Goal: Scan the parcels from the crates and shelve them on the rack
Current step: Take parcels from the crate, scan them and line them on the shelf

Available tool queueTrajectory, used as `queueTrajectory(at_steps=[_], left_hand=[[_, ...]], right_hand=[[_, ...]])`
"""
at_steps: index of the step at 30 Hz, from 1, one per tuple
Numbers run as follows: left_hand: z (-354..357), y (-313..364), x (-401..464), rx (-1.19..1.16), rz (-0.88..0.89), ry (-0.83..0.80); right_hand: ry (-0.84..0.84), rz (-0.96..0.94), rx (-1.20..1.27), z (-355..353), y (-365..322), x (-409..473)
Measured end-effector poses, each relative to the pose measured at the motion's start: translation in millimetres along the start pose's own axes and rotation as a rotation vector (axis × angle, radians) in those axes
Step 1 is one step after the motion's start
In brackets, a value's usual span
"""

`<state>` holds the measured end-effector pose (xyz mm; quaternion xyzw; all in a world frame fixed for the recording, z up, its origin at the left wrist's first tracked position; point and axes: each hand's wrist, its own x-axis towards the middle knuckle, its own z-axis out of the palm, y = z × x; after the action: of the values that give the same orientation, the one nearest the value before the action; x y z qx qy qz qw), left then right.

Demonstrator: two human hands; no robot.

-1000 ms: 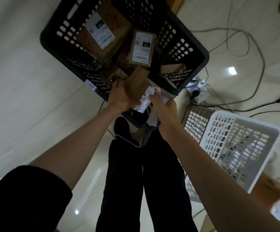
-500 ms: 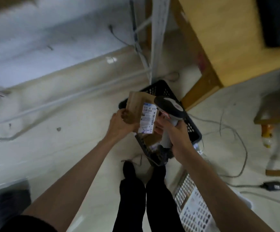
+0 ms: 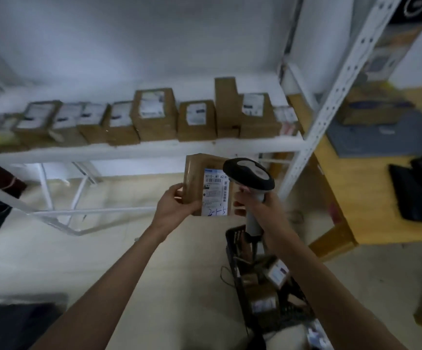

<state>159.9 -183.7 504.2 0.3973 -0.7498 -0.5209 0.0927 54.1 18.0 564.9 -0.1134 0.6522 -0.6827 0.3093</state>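
A small parcel storeroom — a white slotted-steel rack [image 3: 331,97] against a bare white wall carries a row of labelled brown cardboard boxes [image 3: 154,114] on one shelf. A black plastic crate [image 3: 232,251] of more parcels stands on the pale tiled floor [image 3: 167,274], beside a wooden table [image 3: 371,198] — with a handheld barcode scanner [image 3: 249,173] in use.

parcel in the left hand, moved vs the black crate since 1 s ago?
Yes. The parcel, gripped by the left hand, has gone up out of the black crate and now sits above it, near the rack shelf.
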Motion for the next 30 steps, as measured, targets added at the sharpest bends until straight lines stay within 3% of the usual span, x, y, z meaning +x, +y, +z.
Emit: queueTrajectory(at_steps=[9, 15, 26, 30], left_hand=[[-182, 36, -37, -0.135, 0.089, 0.145], [-278, 54, -67, -0.151, 0.185, 0.235], [-399, 79, -128, 0.020, 0.308, 0.517], [-427, 76, -146, 0.039, 0.321, 0.578]], right_hand=[[-0.152, -0.226, -0.143, 122, -83, -27], [-0.220, -0.459, -0.417, 184, -127, -59], [-0.352, -1.002, -1.004, 259, -163, -98], [-0.359, -1.083, -1.145, 272, -172, -108]])
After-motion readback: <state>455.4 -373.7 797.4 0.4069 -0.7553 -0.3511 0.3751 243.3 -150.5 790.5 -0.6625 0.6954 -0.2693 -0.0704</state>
